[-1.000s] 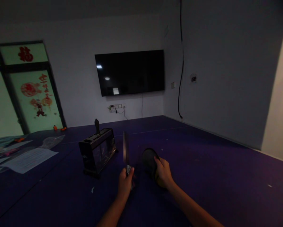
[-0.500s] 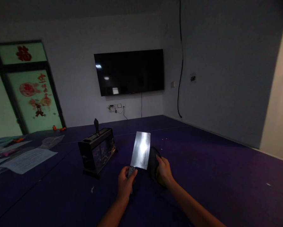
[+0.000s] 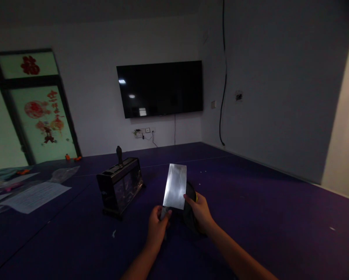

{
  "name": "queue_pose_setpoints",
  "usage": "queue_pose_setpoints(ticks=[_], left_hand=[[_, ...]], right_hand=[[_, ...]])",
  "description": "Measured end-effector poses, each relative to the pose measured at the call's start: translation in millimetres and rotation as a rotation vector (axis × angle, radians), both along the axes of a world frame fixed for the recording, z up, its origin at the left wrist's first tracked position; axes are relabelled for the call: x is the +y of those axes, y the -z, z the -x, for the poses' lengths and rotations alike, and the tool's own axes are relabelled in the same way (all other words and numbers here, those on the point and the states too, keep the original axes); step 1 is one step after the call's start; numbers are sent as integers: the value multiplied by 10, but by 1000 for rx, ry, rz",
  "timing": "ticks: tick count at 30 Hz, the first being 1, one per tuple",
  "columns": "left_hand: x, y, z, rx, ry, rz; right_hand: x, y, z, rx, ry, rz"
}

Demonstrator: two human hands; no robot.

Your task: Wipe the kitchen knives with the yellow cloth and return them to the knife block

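Note:
My left hand (image 3: pixel 157 225) is closed round the handle of a cleaver (image 3: pixel 176 186), whose broad, shiny blade points up and away from me. My right hand (image 3: pixel 201 210) is closed on a dark, soft-looking cloth (image 3: pixel 190 217) with a bit of yellow at its edge. Part of this cloth lies behind the blade. My right thumb is at the blade's right edge, near its lower corner. To the left, a black knife block (image 3: pixel 120 186) with clear sides stands on the purple surface, one dark handle sticking out of its top.
Papers (image 3: pixel 37 196) and a clear plastic bag (image 3: pixel 64 174) lie at the left. Small orange things (image 3: pixel 77 158) sit near the far edge by the door. White scraps dot the purple surface (image 3: pixel 264 221). A television (image 3: pixel 161 89) hangs on the far wall.
My right thumb has moved over to the blade's right edge, and the cloth has shifted with that hand. The cleaver has moved slightly right.

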State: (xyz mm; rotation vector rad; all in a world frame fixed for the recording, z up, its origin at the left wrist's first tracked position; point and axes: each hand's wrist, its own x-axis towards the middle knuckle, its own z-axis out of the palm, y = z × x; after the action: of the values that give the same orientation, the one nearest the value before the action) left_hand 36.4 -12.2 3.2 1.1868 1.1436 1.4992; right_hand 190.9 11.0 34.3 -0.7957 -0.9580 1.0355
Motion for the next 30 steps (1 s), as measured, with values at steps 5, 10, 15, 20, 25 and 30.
queue_pose_setpoints(ticks=[5, 10, 15, 20, 25, 30], left_hand=[[-12, -1, -29, -78, 153, 107], [-8, -41, -26, -107, 339, 219], [-58, -49, -55, -119, 418, 264], [-99, -35, -103, -141, 355, 237], [-72, -53, -106, -151, 322, 233], [-54, -56, -103, -159, 308, 236]], right_hand=[[64, 66, -47, -10, 56, 6], [58, 62, -37, -61, 72, -8], [37, 52, -7, -123, 73, -31], [65, 84, -8, -148, 87, -45], [64, 97, -41, -170, 117, -85], [-6, 45, -54, -213, 142, -146]])
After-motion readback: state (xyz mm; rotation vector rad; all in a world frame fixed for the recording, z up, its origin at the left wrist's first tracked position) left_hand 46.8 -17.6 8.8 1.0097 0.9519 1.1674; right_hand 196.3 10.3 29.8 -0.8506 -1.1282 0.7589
